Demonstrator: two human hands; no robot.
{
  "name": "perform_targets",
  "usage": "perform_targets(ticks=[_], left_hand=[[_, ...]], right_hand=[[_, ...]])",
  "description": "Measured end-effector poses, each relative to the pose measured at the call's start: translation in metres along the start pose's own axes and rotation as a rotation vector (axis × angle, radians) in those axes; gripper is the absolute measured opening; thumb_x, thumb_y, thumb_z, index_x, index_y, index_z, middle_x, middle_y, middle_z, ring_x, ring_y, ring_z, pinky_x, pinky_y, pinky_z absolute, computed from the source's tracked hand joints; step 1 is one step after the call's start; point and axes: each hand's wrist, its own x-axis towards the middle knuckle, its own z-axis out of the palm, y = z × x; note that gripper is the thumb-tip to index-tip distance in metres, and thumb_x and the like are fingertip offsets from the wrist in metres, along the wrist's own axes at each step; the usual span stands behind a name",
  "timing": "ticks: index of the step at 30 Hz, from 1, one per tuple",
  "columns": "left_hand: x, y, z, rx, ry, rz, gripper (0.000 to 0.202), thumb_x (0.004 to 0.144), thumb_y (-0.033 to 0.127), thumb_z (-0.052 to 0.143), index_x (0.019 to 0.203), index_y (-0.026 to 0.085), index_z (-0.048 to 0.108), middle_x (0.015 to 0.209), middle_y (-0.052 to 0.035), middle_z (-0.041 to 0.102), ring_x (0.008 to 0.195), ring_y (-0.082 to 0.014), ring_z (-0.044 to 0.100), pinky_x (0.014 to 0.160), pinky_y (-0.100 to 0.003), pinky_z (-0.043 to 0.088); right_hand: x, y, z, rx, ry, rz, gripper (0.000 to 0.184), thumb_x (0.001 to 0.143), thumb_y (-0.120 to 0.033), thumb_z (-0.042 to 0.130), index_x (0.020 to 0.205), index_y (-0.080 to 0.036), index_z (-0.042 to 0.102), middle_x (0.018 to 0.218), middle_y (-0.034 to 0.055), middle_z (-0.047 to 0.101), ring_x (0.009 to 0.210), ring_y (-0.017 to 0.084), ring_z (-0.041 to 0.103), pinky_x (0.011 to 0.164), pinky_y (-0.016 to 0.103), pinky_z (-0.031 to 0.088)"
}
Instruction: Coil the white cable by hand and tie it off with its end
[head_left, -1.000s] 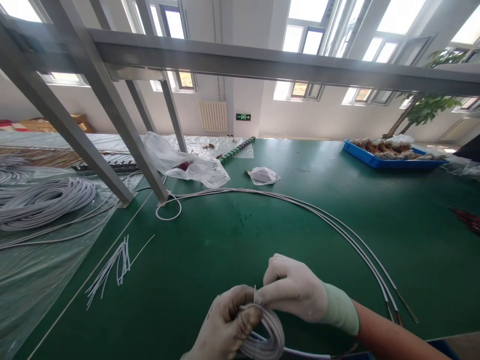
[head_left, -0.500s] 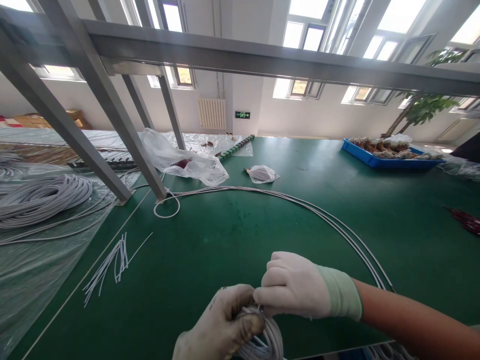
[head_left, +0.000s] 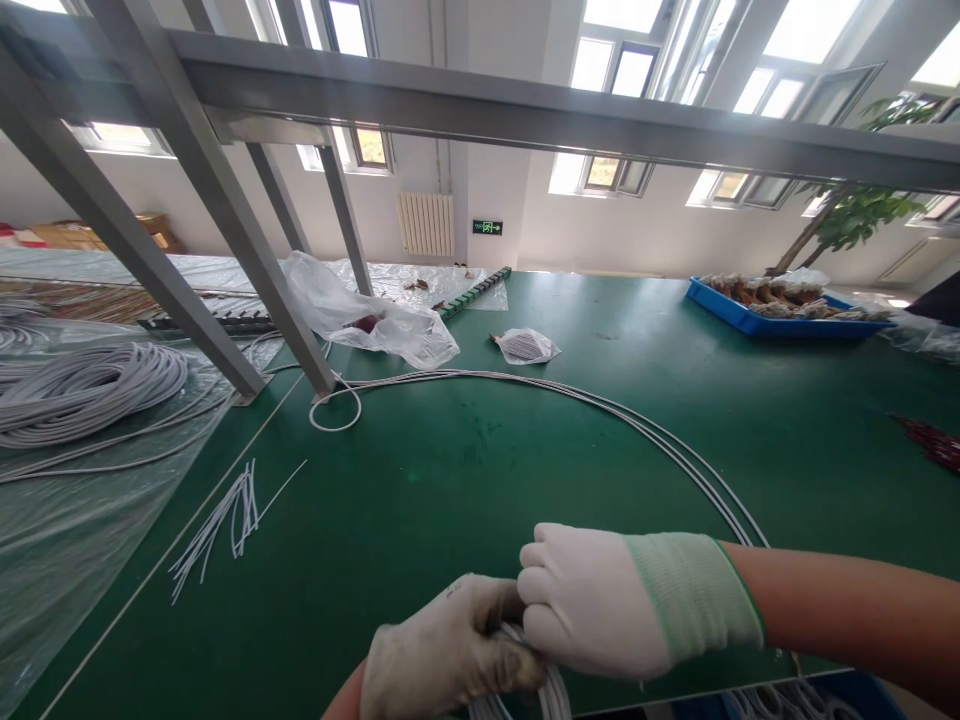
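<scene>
My left hand (head_left: 442, 655), in a soiled white glove, is closed around a small coil of white cable (head_left: 544, 692) at the bottom edge of the view. My right hand (head_left: 592, 600), in a clean white glove with a green cuff, is curled shut over the top of the same coil, its fingers touching my left hand. Most of the coil is hidden under both hands. Long white cables (head_left: 600, 410) arc across the green table (head_left: 787, 430) from a small loop (head_left: 335, 408) toward my right forearm.
Short white ties (head_left: 225, 515) lie loose at the left. A big white cable bundle (head_left: 82, 385) rests on plastic sheeting. Grey frame legs (head_left: 247, 240), plastic bags (head_left: 375, 325) and a blue tray (head_left: 780, 312) stand farther back. Red wires (head_left: 934, 440) lie at the right edge.
My right hand has slid down and closed over the coil, and its forearm now lies across the lower right. The thin tie end seen above the coil earlier is hidden.
</scene>
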Motion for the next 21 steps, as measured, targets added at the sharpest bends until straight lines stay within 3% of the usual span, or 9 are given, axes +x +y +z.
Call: perform_targets(ticks=[3,6,10,12,14,16,19,21], left_hand=[[0.005,-0.002,0.001,-0.013,0.036,-0.018,0.055,0.072,0.008,0.078,0.124,0.024,0.073,0.108,0.0001,0.075,0.104,-0.0217,0.066,0.089,-0.031,0.052],[0.005,0.003,0.002,-0.008,0.068,0.053,0.067,0.072,0.008,0.08,0.135,0.026,0.067,0.116,-0.0006,0.075,0.106,-0.0223,0.067,0.095,-0.033,0.053],[-0.005,0.014,-0.005,0.228,0.281,0.087,0.089,0.074,0.018,0.083,0.154,0.031,0.047,0.139,-0.0056,0.066,0.113,-0.0253,0.066,0.1,-0.036,0.052],[-0.011,0.015,-0.013,0.382,0.379,0.034,0.081,0.079,0.029,0.082,0.153,0.03,0.049,0.144,-0.009,0.062,0.118,-0.0288,0.064,0.1,-0.039,0.054],[-0.012,0.01,-0.02,0.517,0.445,0.026,0.06,0.086,0.039,0.076,0.143,0.031,0.06,0.138,-0.0083,0.065,0.119,-0.0297,0.064,0.098,-0.041,0.056],[-0.006,-0.002,-0.02,0.726,0.573,0.142,0.039,0.093,0.037,0.067,0.132,0.033,0.068,0.126,-0.0061,0.071,0.116,-0.029,0.066,0.101,-0.046,0.055],[0.013,-0.032,0.001,1.136,0.919,0.455,0.037,0.095,0.02,0.06,0.128,0.034,0.071,0.111,-0.0065,0.076,0.111,-0.0306,0.07,0.112,-0.059,0.046],[0.024,-0.053,0.024,1.214,1.101,0.53,0.042,0.094,0.017,0.062,0.133,0.033,0.068,0.114,-0.0091,0.077,0.117,-0.0334,0.069,0.115,-0.059,0.044]], right_hand=[[-0.001,-0.001,0.016,0.132,0.033,0.013,0.024,0.085,-0.033,0.074,0.072,-0.021,0.058,0.068,-0.0021,0.059,0.057,0.015,0.037,0.056,0.035,0.031],[-0.001,0.004,0.03,0.202,0.121,0.072,0.025,0.084,-0.035,0.069,0.068,-0.021,0.057,0.065,-0.0021,0.058,0.058,0.015,0.04,0.056,0.033,0.029],[-0.003,0.017,0.033,0.19,0.287,0.17,0.027,0.087,-0.028,0.061,0.063,-0.021,0.053,0.063,-0.0011,0.056,0.061,0.015,0.041,0.06,0.034,0.03],[-0.006,0.023,0.03,0.169,0.384,0.229,0.026,0.086,-0.023,0.058,0.061,-0.021,0.051,0.062,-0.0015,0.052,0.061,0.015,0.038,0.061,0.034,0.029],[-0.008,0.027,0.028,0.173,0.441,0.3,0.024,0.084,-0.019,0.057,0.062,-0.02,0.049,0.062,-0.0019,0.049,0.062,0.015,0.037,0.061,0.033,0.029],[-0.008,0.031,0.027,0.237,0.468,0.393,0.022,0.081,-0.017,0.058,0.062,-0.02,0.05,0.063,-0.0024,0.048,0.061,0.014,0.037,0.06,0.031,0.03],[-0.004,0.034,0.027,0.44,0.482,0.53,0.021,0.08,-0.016,0.061,0.061,-0.019,0.053,0.062,-0.0035,0.05,0.057,0.012,0.04,0.054,0.026,0.033],[-0.002,0.038,0.026,0.536,0.489,0.59,0.024,0.082,-0.016,0.063,0.06,-0.019,0.053,0.061,-0.0041,0.051,0.054,0.011,0.04,0.05,0.023,0.032]])
